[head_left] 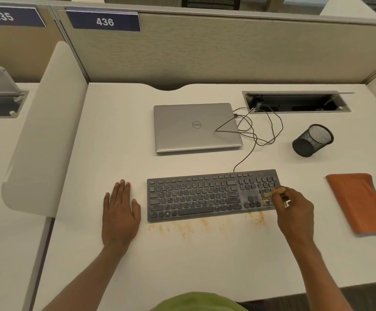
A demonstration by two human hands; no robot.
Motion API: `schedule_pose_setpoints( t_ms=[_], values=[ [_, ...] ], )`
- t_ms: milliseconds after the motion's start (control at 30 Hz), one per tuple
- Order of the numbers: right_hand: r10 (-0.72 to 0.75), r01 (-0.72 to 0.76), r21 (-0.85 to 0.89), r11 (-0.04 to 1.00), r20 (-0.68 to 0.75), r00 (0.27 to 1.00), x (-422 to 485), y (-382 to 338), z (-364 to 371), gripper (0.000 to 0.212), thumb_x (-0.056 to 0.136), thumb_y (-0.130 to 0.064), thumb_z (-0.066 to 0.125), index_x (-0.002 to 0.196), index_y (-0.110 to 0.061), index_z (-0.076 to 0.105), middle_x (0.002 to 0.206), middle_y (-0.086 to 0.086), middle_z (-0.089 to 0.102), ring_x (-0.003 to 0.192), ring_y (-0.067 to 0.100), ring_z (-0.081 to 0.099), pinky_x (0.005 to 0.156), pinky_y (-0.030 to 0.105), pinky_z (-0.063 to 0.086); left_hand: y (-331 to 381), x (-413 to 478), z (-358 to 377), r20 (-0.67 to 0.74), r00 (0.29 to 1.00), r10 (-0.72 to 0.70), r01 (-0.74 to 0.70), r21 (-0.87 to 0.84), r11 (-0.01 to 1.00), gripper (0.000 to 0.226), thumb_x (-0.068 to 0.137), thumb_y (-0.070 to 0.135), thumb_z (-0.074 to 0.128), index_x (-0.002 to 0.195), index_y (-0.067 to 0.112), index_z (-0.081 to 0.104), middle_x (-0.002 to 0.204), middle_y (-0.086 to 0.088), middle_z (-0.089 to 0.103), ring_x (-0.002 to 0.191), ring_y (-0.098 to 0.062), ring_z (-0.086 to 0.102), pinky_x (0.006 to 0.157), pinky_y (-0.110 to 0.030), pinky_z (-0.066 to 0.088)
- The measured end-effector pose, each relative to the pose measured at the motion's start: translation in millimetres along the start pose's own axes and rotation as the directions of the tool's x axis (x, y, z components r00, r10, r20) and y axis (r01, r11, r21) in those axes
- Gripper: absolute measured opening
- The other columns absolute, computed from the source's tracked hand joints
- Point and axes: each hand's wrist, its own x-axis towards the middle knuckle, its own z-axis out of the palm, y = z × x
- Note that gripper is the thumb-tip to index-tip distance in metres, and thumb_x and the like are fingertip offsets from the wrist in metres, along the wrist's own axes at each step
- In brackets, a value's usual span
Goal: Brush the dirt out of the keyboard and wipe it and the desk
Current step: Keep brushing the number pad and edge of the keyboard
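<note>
A dark grey keyboard (205, 195) lies on the white desk (182, 261), dusty, with orange-brown dirt on its number pad. My right hand (294, 212) is closed on a small brush (275, 192) whose bristle end rests on the number pad keys at the keyboard's right end. More orange dirt (189, 227) is strewn over the desk along the keyboard's front edge. My left hand (119, 209) lies flat, fingers apart, on the desk just left of the keyboard, not touching it. An orange cloth (360, 202) lies folded at the right.
A shut silver laptop (196, 126) sits behind the keyboard, with a tangled cable (256, 129) running to an open cable hatch (297, 102). A black mesh pen cup (312, 140) lies tipped over at the right. A padded divider (45, 122) bounds the left side.
</note>
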Motion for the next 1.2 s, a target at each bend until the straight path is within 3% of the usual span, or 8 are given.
schedule_pose_setpoints(
  t_ms=[200, 300, 500, 733, 967, 1133, 1200],
  values=[
    [0.022, -0.022, 0.004, 1.0, 0.022, 1.0, 0.4, -0.5, -5.2, 0.018, 0.101, -0.022, 0.058, 0.092, -0.014, 0.071, 0.089, 0.002, 0.073, 0.074, 0.017, 0.066, 0.062, 0.043, 0.057, -0.4, 0.3, 1.0, -0.005, 1.0, 0.0, 0.0, -0.002, 1.0, 0.064, 0.104, 0.033, 0.032, 0.161, 0.006, 0.036, 0.169, -0.008, 0.033, 0.159, -0.018, 0.023, 0.132, -0.045, 0.014],
    [0.015, -0.015, 0.026, 1.0, 0.013, 1.0, 2.7, -5.8, -8.5, 0.016, 0.102, -0.022, 0.059, 0.096, -0.014, 0.072, 0.089, 0.001, 0.072, 0.076, 0.014, 0.065, 0.062, 0.038, 0.055, -0.1, 0.3, 0.7, -0.004, 1.0, 0.001, -0.001, -0.006, 1.0, 0.064, 0.104, 0.034, 0.032, 0.162, 0.006, 0.035, 0.169, -0.008, 0.032, 0.16, -0.018, 0.022, 0.132, -0.045, 0.013],
    [0.015, -0.016, 0.015, 1.0, 0.038, 0.999, 1.9, -5.5, -3.9, 0.019, 0.101, -0.024, 0.059, 0.097, -0.011, 0.073, 0.088, 0.003, 0.073, 0.074, 0.018, 0.067, 0.062, 0.04, 0.056, 0.8, 0.5, 0.1, -0.007, 1.0, 0.002, -0.002, -0.005, 1.0, 0.064, 0.104, 0.033, 0.032, 0.161, 0.006, 0.036, 0.169, -0.008, 0.033, 0.16, -0.017, 0.022, 0.132, -0.045, 0.014],
    [0.003, -0.003, 0.027, 1.0, 0.007, 1.0, 1.7, -10.1, -6.8, 0.017, 0.102, -0.022, 0.059, 0.099, -0.013, 0.073, 0.087, -0.001, 0.07, 0.076, 0.006, 0.064, 0.059, 0.012, 0.046, 1.2, 0.4, -0.1, -0.009, 1.0, -0.002, 0.002, -0.006, 1.0, 0.063, 0.104, 0.033, 0.032, 0.161, 0.006, 0.037, 0.169, -0.008, 0.034, 0.159, -0.018, 0.023, 0.131, -0.046, 0.014],
    [0.021, -0.021, 0.012, 1.0, 0.012, 1.0, -1.6, -7.7, -2.9, 0.016, 0.099, -0.02, 0.06, 0.091, -0.013, 0.072, 0.084, 0.001, 0.072, 0.073, 0.012, 0.065, 0.059, 0.029, 0.049, -0.1, 0.7, 1.4, -0.016, 1.0, 0.0, 0.0, -0.005, 1.0, 0.063, 0.104, 0.033, 0.031, 0.16, 0.006, 0.037, 0.168, -0.008, 0.034, 0.159, -0.017, 0.024, 0.131, -0.046, 0.015],
    [0.0, 0.001, 0.051, 0.999, -0.015, 1.0, -0.9, -9.8, -5.5, 0.017, 0.102, -0.023, 0.058, 0.098, -0.014, 0.073, 0.087, -0.001, 0.072, 0.077, 0.01, 0.065, 0.062, 0.017, 0.046, 0.4, 0.4, 0.8, -0.022, 1.0, 0.003, -0.003, -0.006, 1.0, 0.063, 0.104, 0.032, 0.032, 0.16, 0.005, 0.038, 0.168, -0.009, 0.035, 0.159, -0.019, 0.025, 0.131, -0.046, 0.015],
    [0.002, -0.001, 0.042, 0.999, -0.021, 1.0, -1.0, -6.6, -4.6, 0.019, 0.102, -0.024, 0.059, 0.101, -0.014, 0.075, 0.087, -0.001, 0.072, 0.076, 0.01, 0.065, 0.063, 0.02, 0.048, 0.9, 0.3, 0.1, -0.025, 1.0, 0.006, -0.006, -0.005, 1.0, 0.063, 0.104, 0.032, 0.032, 0.16, 0.005, 0.038, 0.168, -0.009, 0.035, 0.159, -0.019, 0.025, 0.131, -0.046, 0.015]
  ],
)
